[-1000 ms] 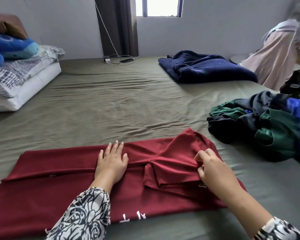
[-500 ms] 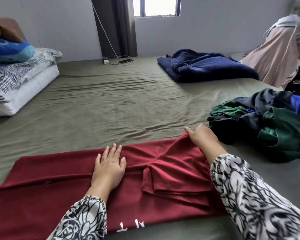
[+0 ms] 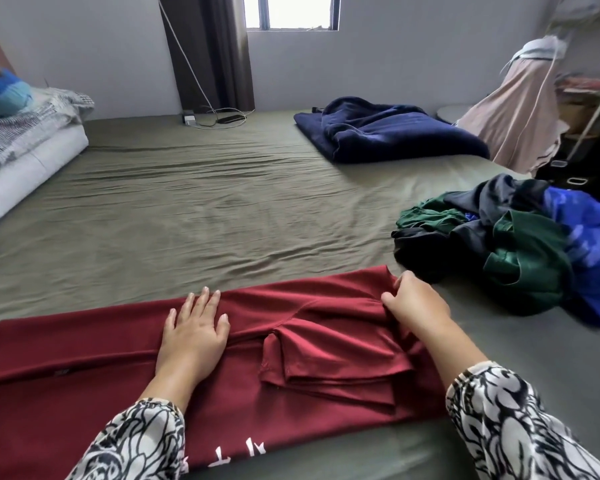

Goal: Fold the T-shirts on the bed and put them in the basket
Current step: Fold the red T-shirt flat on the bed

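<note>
the red shirt (image 3: 84,368) lies across the near edge of the bed (image 3: 205,202), already narrowed into a long band, with a sleeve tucked in as stacked pleats at its right end and white lettering showing along the near hem. the left hand (image 3: 193,336) is laid flat on the middle of the band, fingers straight, pressing it down. the right hand (image 3: 414,303) is curled round the far right corner, the cloth pinched and bunched between thumb and fingers.

several slips can be foreseen. if the right end is carried over while the cloth is gathered like that, the bunching is likely to be trapped inside the fold and a lumpy crease left. the tucked sleeve is held only by its own weight, so it may be shaken loose and slide out if the corner is lifted fast. should the flat hand be raised too soon, the long fold line could be dragged askew, since the sheet beneath is wrinkled and gives little grip. the pile (image 3: 516,244) of unfolded green, dark and blue clothes sits just beside the right corner, and an edge of it could be caught up if the sweep goes wide. no basket is in view, so the carry cannot be judged
</note>
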